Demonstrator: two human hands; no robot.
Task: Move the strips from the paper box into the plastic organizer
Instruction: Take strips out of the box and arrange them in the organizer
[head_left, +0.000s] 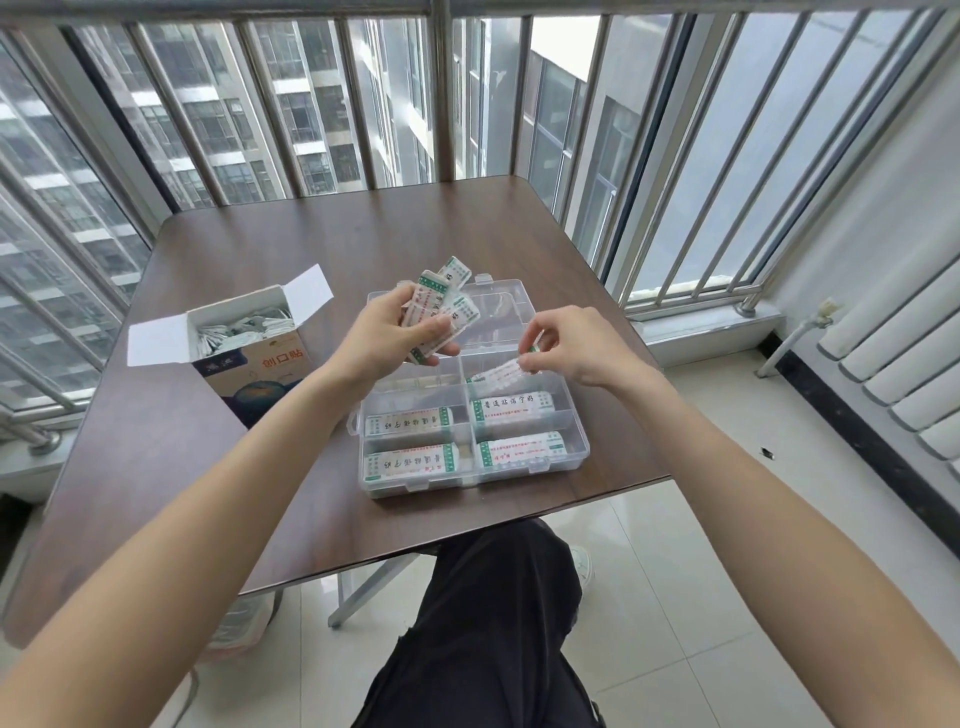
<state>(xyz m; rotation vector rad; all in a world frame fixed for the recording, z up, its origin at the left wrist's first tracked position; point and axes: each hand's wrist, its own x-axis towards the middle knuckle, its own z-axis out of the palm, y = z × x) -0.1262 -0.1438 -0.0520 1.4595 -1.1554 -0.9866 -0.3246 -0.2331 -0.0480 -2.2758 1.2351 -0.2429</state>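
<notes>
Table (291, 244): organizer (576, 447) has its four near compartments filled; far ones look mostly unfilled. Box (244, 338) beside it holds more strips, so roughly midway. Left hand (395, 332) clasps a fanned bundle (441, 296). Right hand (566, 343) pinches one strip (496, 373) over the middle-right compartment.

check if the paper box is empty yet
Not empty: the paper box stands open, flaps up, with white strips showing inside.
</notes>
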